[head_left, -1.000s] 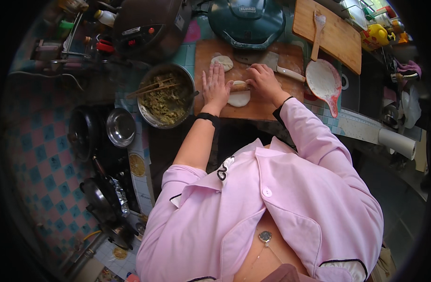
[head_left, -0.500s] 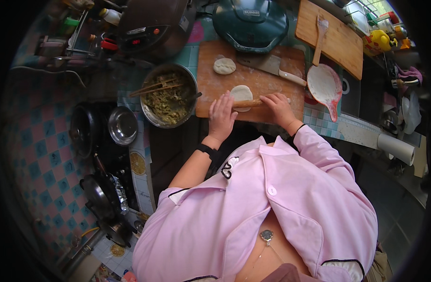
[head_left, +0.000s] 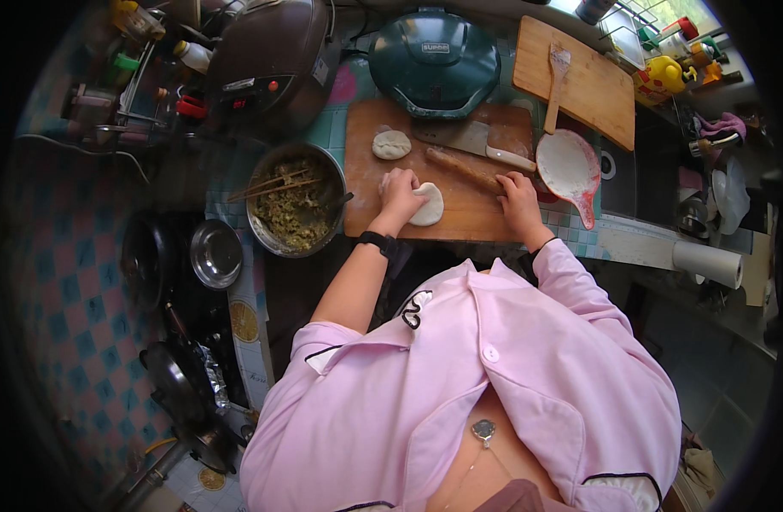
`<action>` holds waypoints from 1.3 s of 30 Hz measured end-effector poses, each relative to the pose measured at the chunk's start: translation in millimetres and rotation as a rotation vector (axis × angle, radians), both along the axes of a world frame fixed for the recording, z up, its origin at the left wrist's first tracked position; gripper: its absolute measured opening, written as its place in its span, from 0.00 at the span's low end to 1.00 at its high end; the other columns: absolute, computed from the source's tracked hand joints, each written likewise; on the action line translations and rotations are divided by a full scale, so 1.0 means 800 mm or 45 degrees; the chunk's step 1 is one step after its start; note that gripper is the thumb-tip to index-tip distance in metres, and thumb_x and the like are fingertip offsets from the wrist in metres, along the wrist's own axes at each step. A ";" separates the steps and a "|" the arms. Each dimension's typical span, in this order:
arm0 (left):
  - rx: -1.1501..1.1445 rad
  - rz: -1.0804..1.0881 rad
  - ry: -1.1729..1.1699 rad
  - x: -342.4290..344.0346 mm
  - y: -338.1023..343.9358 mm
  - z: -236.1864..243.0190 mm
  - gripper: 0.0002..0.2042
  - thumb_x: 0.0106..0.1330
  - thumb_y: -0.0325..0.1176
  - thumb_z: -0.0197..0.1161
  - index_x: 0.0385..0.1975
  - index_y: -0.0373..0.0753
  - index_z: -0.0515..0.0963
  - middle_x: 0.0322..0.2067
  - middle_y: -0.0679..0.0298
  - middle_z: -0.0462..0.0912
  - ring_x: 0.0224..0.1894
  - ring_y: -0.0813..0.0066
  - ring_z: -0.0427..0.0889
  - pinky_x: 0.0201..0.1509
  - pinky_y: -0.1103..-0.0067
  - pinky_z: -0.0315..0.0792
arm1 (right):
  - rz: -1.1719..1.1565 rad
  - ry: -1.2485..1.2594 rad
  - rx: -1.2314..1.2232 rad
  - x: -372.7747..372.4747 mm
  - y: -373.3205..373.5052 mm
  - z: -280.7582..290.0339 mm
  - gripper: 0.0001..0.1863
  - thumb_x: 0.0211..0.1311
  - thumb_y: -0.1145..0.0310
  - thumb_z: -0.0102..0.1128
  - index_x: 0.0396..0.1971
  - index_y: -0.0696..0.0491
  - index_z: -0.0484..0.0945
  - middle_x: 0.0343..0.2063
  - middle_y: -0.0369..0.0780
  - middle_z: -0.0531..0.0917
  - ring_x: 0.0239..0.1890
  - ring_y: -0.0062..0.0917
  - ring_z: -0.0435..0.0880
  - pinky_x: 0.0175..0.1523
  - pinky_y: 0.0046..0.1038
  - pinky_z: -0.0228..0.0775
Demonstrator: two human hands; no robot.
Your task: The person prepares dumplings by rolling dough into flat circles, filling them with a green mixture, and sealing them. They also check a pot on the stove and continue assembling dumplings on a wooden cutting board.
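On the floured wooden board [head_left: 485,224], my left hand [head_left: 398,196] pinches the left edge of a flat white round of dough [head_left: 429,206]. A wooden rolling pin [head_left: 461,168] lies slantwise just above the dough, apart from it. My right hand [head_left: 519,206] has its fingers closed on the pin's right end. A filled, pleated dough bun [head_left: 391,145] sits at the upper left of the board. Behind the pin lies a cleaver [head_left: 464,136] with a pale handle.
A metal bowl [head_left: 337,162] of green filling with chopsticks stands left of the board. On the right is a red-rimmed scoop [head_left: 567,162] of flour. Behind are a dark rice cooker [head_left: 267,64], a green electric griddle [head_left: 434,64] and another board [head_left: 592,90] bearing a wooden spatula [head_left: 558,77].
The rolling pin has come off the dough and swung to a slant behind it. My left hand has left the pin and now grips the dough's edge.
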State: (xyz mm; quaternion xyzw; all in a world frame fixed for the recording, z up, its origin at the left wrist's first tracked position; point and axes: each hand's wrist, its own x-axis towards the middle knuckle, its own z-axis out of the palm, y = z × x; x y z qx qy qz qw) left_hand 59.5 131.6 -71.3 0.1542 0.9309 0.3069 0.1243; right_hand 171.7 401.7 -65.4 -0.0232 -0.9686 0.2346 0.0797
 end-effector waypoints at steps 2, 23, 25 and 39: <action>0.211 -0.030 -0.127 -0.006 -0.007 -0.002 0.17 0.45 0.30 0.76 0.27 0.40 0.71 0.31 0.58 0.79 0.37 0.55 0.78 0.41 0.65 0.72 | -0.003 -0.009 -0.022 0.002 0.002 0.006 0.26 0.46 0.76 0.70 0.50 0.53 0.78 0.48 0.42 0.77 0.51 0.40 0.76 0.56 0.39 0.70; 1.309 1.630 -0.645 -0.198 -0.014 -0.039 0.22 0.60 0.16 0.55 0.55 0.32 0.63 0.56 0.47 0.70 0.53 0.51 0.77 0.54 0.56 0.77 | -0.308 0.079 -0.155 0.056 -0.023 0.063 0.18 0.49 0.77 0.68 0.43 0.57 0.79 0.47 0.45 0.78 0.51 0.44 0.76 0.57 0.39 0.70; 1.214 1.494 -0.536 -0.178 -0.005 -0.030 0.25 0.59 0.17 0.56 0.58 0.30 0.61 0.57 0.46 0.68 0.54 0.52 0.76 0.55 0.59 0.76 | -0.376 0.116 -0.172 0.065 -0.022 0.075 0.19 0.49 0.77 0.68 0.44 0.57 0.78 0.48 0.45 0.78 0.51 0.44 0.76 0.57 0.39 0.69; 1.123 -0.075 -0.568 -0.113 0.182 0.172 0.31 0.68 0.29 0.60 0.68 0.33 0.55 0.64 0.50 0.66 0.60 0.63 0.73 0.62 0.71 0.70 | -1.257 0.419 -1.284 0.074 0.174 0.133 0.16 0.70 0.67 0.58 0.54 0.57 0.76 0.43 0.37 0.82 0.39 0.19 0.79 0.44 0.21 0.73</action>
